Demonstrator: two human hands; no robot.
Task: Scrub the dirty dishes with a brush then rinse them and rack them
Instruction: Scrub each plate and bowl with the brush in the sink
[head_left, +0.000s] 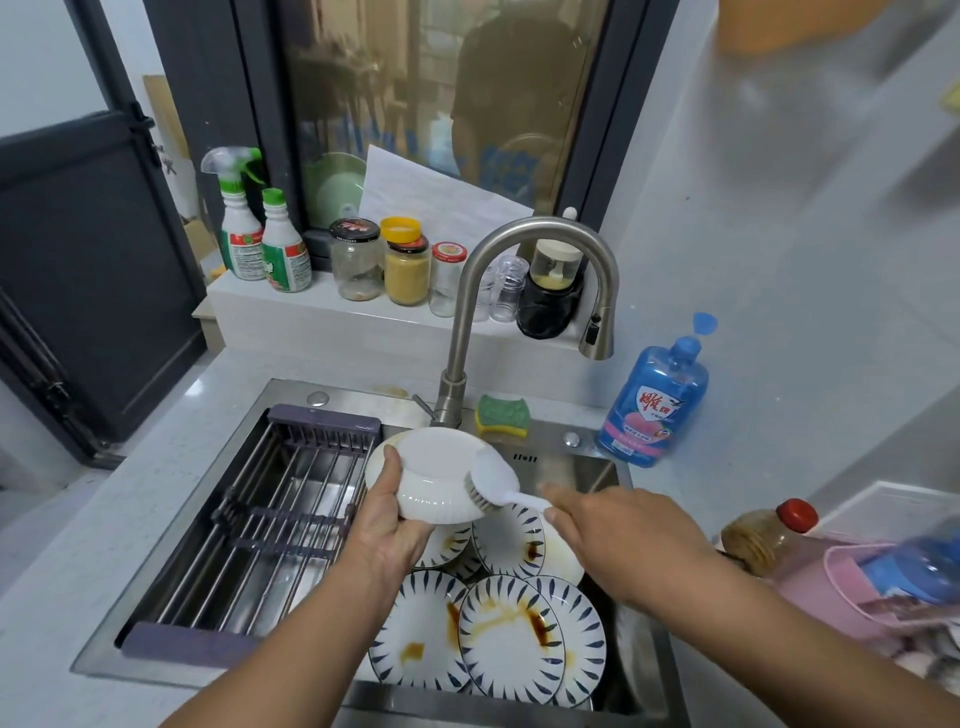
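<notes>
My left hand (387, 525) grips a white plate (434, 475) by its near rim and holds it tilted over the sink (332, 400), underside toward me. My right hand (618, 530) holds the white handle of a dish brush (493, 483), whose bristles press against the plate's right side. Below, several blue-patterned plates (511, 636) with brown sauce stains lie stacked in the sink's right half. A metal dish rack (270, 525) with purple ends spans the sink's left half and holds nothing. The faucet (535, 244) arches above the plate; no water shows.
A green-yellow sponge (503, 415) lies behind the sink by the faucet base. A blue dish soap bottle (655, 402) stands at the right. Jars (408, 270) and spray bottles (239, 228) line the window ledge. A pink container (852, 587) and a brown bottle (769, 535) sit at the right.
</notes>
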